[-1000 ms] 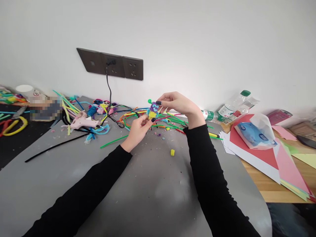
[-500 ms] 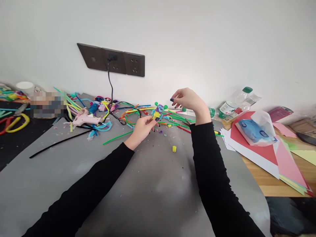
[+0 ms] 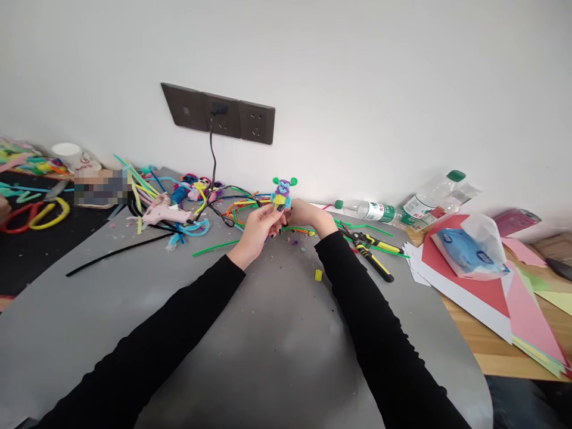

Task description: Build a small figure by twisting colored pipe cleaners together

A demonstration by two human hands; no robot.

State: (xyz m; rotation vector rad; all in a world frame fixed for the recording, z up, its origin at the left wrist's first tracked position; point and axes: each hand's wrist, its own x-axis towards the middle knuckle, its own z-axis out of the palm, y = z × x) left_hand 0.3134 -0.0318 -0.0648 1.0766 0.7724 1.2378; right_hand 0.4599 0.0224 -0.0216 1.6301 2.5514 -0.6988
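In the head view, the only one there is, I see that the right hand (image 3: 310, 215), which hung in the air apart from the work a moment ago, has come down and in to meet the left hand (image 3: 257, 229), so both are now together at the small fuzzy figure (image 3: 283, 189) of purple, yellow and light-blue pipe cleaner with round green ears. The figure is upright, raised above the far part of the grey-covered counter (image 3: 268, 357), its face turned towards the wearer. The left grip is clamped on its lower body, thumb across the front, as before. The right grip is tucked in low beside it, fingers curled and partly hidden, and I can't tell whether it is pinching anything. As I read it, the figure has gone from being steadied by one hand to being worked at, or braced, by two. The right arm's shift has also uncovered the pliers with black-and-yellow handles (image 3: 373, 262), lying open beyond the sleeve and touched by neither hand. A little yellow fuzzy piece (image 3: 318, 275) still sits nearer the wearer, just beside the right sleeve, and the pale pink glue gun (image 3: 163, 213) lies among loose pipe cleaners over to the left, untouched.
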